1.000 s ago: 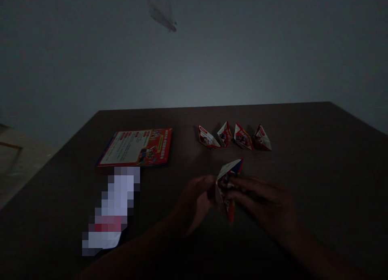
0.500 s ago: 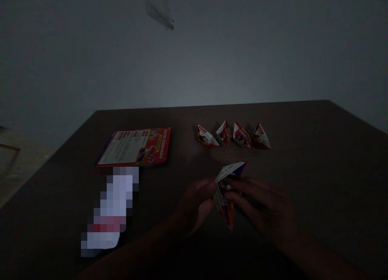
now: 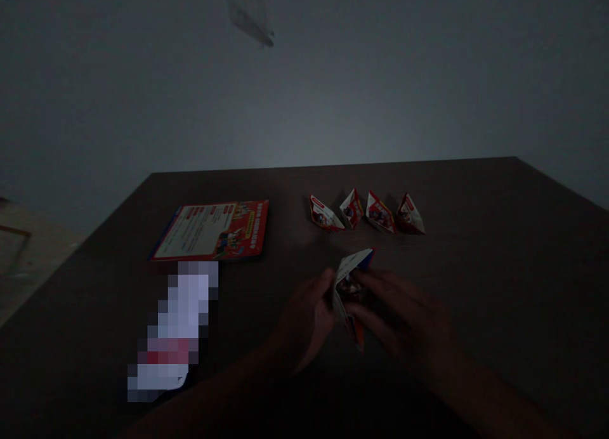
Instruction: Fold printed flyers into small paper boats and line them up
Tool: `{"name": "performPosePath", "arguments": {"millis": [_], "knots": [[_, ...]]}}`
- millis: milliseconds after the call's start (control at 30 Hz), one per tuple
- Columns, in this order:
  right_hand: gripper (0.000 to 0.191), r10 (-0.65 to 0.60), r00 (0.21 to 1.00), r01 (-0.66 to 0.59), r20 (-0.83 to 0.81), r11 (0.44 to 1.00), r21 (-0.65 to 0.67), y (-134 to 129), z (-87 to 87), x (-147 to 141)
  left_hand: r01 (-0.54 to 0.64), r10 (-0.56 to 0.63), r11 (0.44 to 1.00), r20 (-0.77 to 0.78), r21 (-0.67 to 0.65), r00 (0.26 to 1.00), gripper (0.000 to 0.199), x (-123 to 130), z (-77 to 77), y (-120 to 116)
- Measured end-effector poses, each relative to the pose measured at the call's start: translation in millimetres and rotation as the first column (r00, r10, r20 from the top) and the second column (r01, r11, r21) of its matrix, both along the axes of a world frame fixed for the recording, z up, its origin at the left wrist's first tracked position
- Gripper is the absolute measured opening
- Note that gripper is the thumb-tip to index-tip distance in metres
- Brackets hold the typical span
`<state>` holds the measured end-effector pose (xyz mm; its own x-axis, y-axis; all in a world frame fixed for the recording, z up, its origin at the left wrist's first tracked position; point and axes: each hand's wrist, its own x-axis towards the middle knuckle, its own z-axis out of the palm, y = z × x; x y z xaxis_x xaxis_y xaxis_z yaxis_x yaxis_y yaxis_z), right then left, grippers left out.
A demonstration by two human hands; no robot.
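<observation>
Between my two hands, above the near middle of the table, is a folded paper piece (image 3: pixel 352 261) with white, blue and orange-red printed faces. My left hand (image 3: pixel 309 315) is closed on its left side, thumb near the fold. From the right, my right hand (image 3: pixel 409 318) grips it, fingers reaching into the opening between its flaps. The picture is dark, so the fingertips are hard to make out. Beyond the hands stands a row of several small folded paper shapes (image 3: pixel 379 212) in red and white.
At the left on the dark table (image 3: pixel 266 179) lies a red-edged printed booklet or stack of sheets (image 3: pixel 204 229). Nearer to me is a pixelated, phone-like object (image 3: pixel 181 318), beside my left forearm. A grey wall (image 3: pixel 380 77) stands behind, with a translucent hanging thing (image 3: pixel 250 14) on it.
The folded paper has shifted slightly left and up and turned a little in my hands. My right hand's fingers have moved slightly left with it. The things on the table stay put.
</observation>
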<state>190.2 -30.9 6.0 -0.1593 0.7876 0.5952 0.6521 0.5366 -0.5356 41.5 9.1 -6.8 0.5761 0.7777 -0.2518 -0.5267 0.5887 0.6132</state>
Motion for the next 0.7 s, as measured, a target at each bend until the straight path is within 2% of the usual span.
{"name": "performPosePath", "arguments": {"millis": [67, 300, 533, 700], "knots": [[0.035, -0.017, 0.999, 0.017, 0.028, 1.0, 0.003, -0.2, -2.4, -0.2, -0.027, 0.027, 0.999, -0.007, -0.02, 1.0, 0.024, 0.8, 0.9, 0.2], [0.022, -0.005, 0.995, 0.003, 0.1, 1.0, 0.015, 1.8, -2.0, -3.7, -0.068, 0.068, 0.998, -0.048, -0.014, 0.997, 0.018, 3.3, 0.0, -2.5], [0.02, -0.002, 0.993, -0.002, 0.116, 1.0, 0.028, 3.5, 3.5, -6.1, -0.112, 0.11, 0.987, -0.02, -0.114, 0.994, 0.013, 5.3, 7.5, -3.7], [0.02, -0.015, 0.985, 0.01, 0.171, 0.999, 0.03, 3.2, -0.5, -6.7, -0.115, 0.107, 0.989, -0.095, -0.09, 0.99, 0.018, 6.0, 7.7, -3.8]]}}
